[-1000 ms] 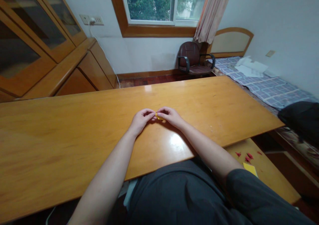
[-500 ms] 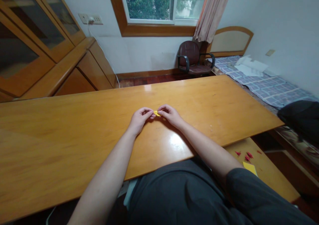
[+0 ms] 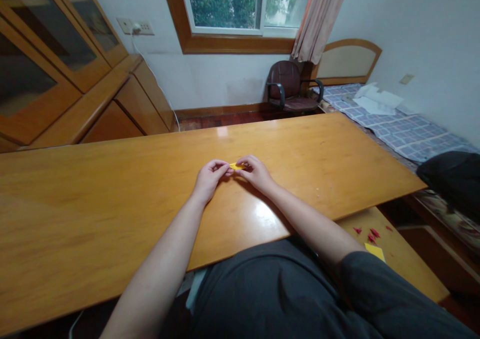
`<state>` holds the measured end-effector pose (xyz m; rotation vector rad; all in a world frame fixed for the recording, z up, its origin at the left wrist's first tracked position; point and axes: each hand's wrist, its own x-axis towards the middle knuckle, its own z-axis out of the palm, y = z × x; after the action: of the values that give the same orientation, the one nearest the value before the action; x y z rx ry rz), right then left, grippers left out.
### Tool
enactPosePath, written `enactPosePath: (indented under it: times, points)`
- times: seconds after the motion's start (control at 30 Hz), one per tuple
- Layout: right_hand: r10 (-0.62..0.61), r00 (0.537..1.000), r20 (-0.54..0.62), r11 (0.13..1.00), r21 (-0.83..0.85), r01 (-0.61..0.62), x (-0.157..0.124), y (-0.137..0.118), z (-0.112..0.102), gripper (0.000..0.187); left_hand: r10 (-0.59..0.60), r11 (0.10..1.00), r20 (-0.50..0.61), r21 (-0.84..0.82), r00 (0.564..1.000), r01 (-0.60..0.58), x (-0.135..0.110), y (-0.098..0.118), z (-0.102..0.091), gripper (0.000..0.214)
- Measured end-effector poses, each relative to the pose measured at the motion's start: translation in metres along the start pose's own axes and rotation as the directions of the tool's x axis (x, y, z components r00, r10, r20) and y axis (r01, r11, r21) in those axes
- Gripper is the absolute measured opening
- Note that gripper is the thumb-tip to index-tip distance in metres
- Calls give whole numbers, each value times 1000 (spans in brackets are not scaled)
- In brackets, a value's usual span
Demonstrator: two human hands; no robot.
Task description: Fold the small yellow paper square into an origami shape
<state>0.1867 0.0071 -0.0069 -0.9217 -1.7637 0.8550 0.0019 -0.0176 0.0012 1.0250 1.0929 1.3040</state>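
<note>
A small piece of folded yellow paper (image 3: 236, 166) is held just above the wooden table (image 3: 112, 189), between my two hands. My left hand (image 3: 211, 179) pinches its left end between thumb and fingers. On the other side, my right hand (image 3: 257, 173) grips the right end, the thumb below and the fingers above. Parts of the paper are hidden behind the fingertips, and its exact folded shape is too small to make out.
On a lower wooden surface at the right lie several small red folded-paper pieces (image 3: 371, 237) and a yellow paper sheet (image 3: 375, 252). A black bag (image 3: 450, 181) rests on the bed (image 3: 408, 129). Beyond the table stands a brown armchair (image 3: 287, 86); a cabinet (image 3: 90, 94) is at left.
The fingers of my right hand have shifted on the yellow paper and spread a little, showing more of it. My left hand keeps its pinch almost in place.
</note>
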Motion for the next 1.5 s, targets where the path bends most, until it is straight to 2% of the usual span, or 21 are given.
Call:
enactPosePath:
  times: [0.5, 0.7, 0.87, 1.3, 1.5]
  points:
    - [10, 999, 31, 1000, -19, -10, 1, -9, -3, 9, 32, 996, 51, 86, 998, -37, -1, 0, -1, 40]
    - [23, 998, 59, 999, 28, -25, 2, -6, -5, 15, 18, 996, 78, 89, 997, -25, -1, -3, -3, 40]
    - [42, 997, 68, 998, 48, -45, 2, -6, -6, 18, 13, 994, 87, 104, 996, -22, -5, 4, 1, 46]
    - [17, 998, 54, 999, 36, -19, 2, -10, -7, 16, 5, 993, 53, 121, 999, -11, -7, 10, 6, 50]
    - [10, 999, 49, 1000, 12, -11, 2, -11, -7, 16, 28, 991, 33, 129, 999, -32, -9, 13, 7, 46]
